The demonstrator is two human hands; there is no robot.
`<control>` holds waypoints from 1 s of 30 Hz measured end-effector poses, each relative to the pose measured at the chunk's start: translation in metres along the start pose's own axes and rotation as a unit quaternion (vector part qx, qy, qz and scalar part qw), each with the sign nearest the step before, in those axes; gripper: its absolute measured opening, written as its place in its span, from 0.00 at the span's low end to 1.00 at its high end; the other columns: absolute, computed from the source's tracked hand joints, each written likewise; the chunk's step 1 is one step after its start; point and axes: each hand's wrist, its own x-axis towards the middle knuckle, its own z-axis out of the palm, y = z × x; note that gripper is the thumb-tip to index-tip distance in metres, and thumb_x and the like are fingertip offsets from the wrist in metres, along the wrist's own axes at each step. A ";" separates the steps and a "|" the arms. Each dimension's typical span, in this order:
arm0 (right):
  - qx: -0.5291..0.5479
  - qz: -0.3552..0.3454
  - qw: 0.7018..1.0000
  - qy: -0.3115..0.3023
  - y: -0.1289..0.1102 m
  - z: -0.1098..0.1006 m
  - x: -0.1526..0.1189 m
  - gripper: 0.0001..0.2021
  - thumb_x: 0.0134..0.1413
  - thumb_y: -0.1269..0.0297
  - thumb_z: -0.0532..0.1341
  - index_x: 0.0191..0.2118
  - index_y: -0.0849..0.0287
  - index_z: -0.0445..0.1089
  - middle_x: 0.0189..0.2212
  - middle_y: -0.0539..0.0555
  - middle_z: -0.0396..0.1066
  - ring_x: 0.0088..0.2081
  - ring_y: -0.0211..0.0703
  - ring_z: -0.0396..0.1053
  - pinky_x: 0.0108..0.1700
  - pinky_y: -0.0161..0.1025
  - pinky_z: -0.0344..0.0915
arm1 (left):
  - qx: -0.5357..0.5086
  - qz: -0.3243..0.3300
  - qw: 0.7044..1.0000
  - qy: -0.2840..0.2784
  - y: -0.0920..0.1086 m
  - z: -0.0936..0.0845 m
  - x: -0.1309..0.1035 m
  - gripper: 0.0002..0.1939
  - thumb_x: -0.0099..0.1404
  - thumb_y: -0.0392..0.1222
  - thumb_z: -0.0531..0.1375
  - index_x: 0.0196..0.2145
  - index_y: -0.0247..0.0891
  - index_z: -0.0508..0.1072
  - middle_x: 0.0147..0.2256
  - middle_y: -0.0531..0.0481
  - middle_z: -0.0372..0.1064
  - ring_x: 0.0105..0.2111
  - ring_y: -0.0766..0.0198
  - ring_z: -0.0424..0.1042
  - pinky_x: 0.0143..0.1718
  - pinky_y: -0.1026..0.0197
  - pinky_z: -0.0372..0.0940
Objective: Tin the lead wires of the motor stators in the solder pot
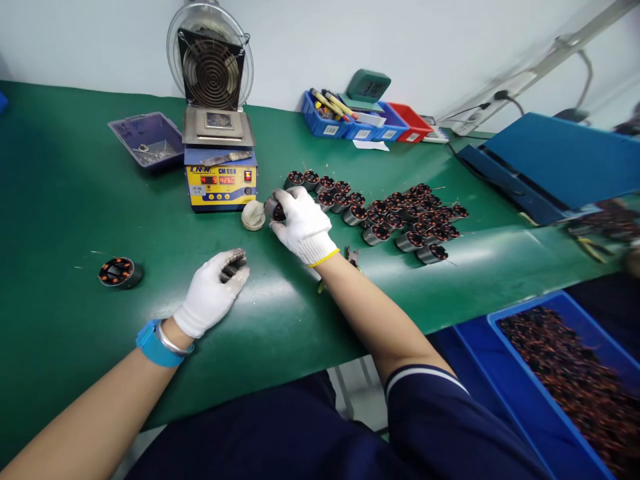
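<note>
Stator (pixel 279 213) is in gloved R hand (pixel 304 227), pinched btwn thumb & fingers, w/ white cup (pixel 253 217) just L of that hand. Risk: smooth outer wall could slip if grip's too light & knock cup; fingers pressing too far in could mar windings. R arm reaches fwd, palm roughly down, wrist near pliers (pixel 353 257). L hand (pixel 213 293) is nearer the body, fingers loosely curled, nothing gripped.

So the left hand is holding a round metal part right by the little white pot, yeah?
Not quite: it's the right hand, as the head view shows. It is holding a round metal part right by the little white pot.
</note>
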 end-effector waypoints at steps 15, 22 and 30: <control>0.046 0.075 0.996 -0.007 0.003 -0.015 0.001 0.31 0.51 0.54 0.62 0.63 0.48 0.64 0.59 0.60 0.64 0.47 0.58 0.72 0.45 0.52 0.73 | 0.326 0.183 0.924 0.081 0.004 0.021 0.072 0.46 0.53 0.47 0.68 0.66 0.32 0.58 0.67 0.33 0.56 0.66 0.39 0.56 0.66 0.43 0.55; 0.105 0.102 0.989 0.025 0.015 -0.020 0.007 0.32 0.47 0.55 0.63 0.60 0.55 0.68 0.55 0.61 0.66 0.53 0.61 0.70 0.53 0.54 0.70 | 0.348 0.180 0.919 0.046 0.005 0.023 0.081 0.39 0.56 0.46 0.66 0.63 0.29 0.64 0.64 0.32 0.63 0.64 0.37 0.60 0.63 0.41 0.58; 0.103 0.063 0.991 0.058 0.014 -0.026 0.039 0.31 0.47 0.57 0.62 0.59 0.59 0.68 0.54 0.62 0.69 0.53 0.59 0.70 0.57 0.54 0.67 | 0.338 0.166 0.926 0.039 0.005 0.022 0.084 0.37 0.57 0.46 0.66 0.62 0.31 0.65 0.60 0.34 0.67 0.59 0.41 0.66 0.59 0.45 0.62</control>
